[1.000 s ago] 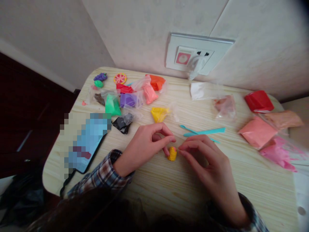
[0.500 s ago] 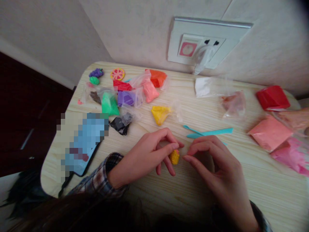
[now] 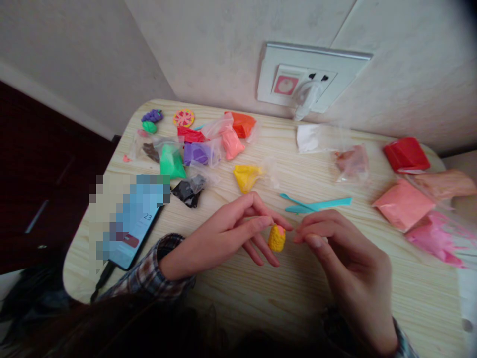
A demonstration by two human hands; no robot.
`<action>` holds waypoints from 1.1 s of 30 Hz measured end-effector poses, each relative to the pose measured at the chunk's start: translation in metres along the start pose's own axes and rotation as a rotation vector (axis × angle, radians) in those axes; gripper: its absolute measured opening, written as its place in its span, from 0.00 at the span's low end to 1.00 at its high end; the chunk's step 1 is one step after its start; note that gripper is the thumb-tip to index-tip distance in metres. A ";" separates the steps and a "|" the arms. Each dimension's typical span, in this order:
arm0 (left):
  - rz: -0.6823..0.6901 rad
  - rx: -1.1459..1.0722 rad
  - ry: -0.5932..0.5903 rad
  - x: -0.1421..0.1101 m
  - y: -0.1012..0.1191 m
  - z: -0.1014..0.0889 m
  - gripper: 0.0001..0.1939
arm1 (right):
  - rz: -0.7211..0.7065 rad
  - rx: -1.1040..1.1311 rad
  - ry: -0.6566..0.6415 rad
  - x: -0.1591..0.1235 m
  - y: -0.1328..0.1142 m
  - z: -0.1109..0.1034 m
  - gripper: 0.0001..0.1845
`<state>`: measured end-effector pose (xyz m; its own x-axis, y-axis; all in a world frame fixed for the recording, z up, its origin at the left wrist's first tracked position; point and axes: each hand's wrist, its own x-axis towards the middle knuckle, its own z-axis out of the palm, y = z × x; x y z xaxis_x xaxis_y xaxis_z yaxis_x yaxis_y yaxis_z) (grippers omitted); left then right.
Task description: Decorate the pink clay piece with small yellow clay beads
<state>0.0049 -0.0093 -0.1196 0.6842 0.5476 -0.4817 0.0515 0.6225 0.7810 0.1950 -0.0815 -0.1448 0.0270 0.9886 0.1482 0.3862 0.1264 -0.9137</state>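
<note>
A small yellow clay piece (image 3: pixel 277 239) with a bumpy surface and a pink patch on top is held at the fingertips of my left hand (image 3: pixel 233 236). The thumb and index finger are at its upper left, and the other fingers reach beneath it. Just to the right, my right hand (image 3: pixel 346 263) has its thumb and fingertips pinched together, apart from the piece. Whatever may be in that pinch is too small to make out. Beyond the right hand lie blue clay tools (image 3: pixel 320 204) on the table.
On the wooden table (image 3: pixel 238 308), several clay bags, among them a yellow one (image 3: pixel 246 177) and a green one (image 3: pixel 171 161), lie behind my hands. A phone (image 3: pixel 130 223) is at left, more bags (image 3: pixel 404 204) at right. Grape-like clay (image 3: pixel 152 116) and a round slice (image 3: pixel 184 118) sit far left.
My left hand has shifted right with the yellow piece and turned it slightly. My right hand has moved a little right, away from the piece, its thumb now pressed against the fingers.
</note>
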 end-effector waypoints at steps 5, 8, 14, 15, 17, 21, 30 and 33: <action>0.117 -0.112 -0.147 -0.002 0.001 -0.004 0.05 | -0.015 0.224 0.076 -0.005 -0.001 0.000 0.04; 0.132 -0.172 -0.256 -0.001 -0.003 -0.005 0.06 | -0.010 0.294 0.044 -0.007 0.000 0.001 0.06; 0.129 -0.229 -0.294 0.000 -0.008 -0.001 0.07 | -0.052 0.284 -0.021 -0.008 -0.004 0.004 0.13; 0.130 -0.234 -0.298 0.000 -0.008 -0.001 0.08 | -0.064 0.272 -0.028 -0.008 -0.005 0.004 0.14; 0.132 -0.246 -0.311 0.000 -0.008 -0.002 0.07 | -0.087 0.244 -0.031 -0.007 -0.007 0.004 0.16; 0.171 -0.293 -0.348 0.000 -0.010 -0.005 0.07 | -0.107 0.212 -0.019 -0.006 -0.009 0.001 0.19; 0.177 -0.338 -0.369 0.002 -0.011 -0.006 0.08 | -0.173 0.153 0.057 -0.009 -0.008 0.002 0.17; 0.142 -0.320 -0.357 0.000 -0.007 -0.007 0.08 | -0.187 0.094 0.167 -0.009 -0.009 0.003 0.14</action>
<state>-0.0003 -0.0093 -0.1277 0.8777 0.4483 -0.1694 -0.2475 0.7267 0.6408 0.1890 -0.0917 -0.1393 0.1181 0.9211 0.3710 0.3120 0.3203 -0.8945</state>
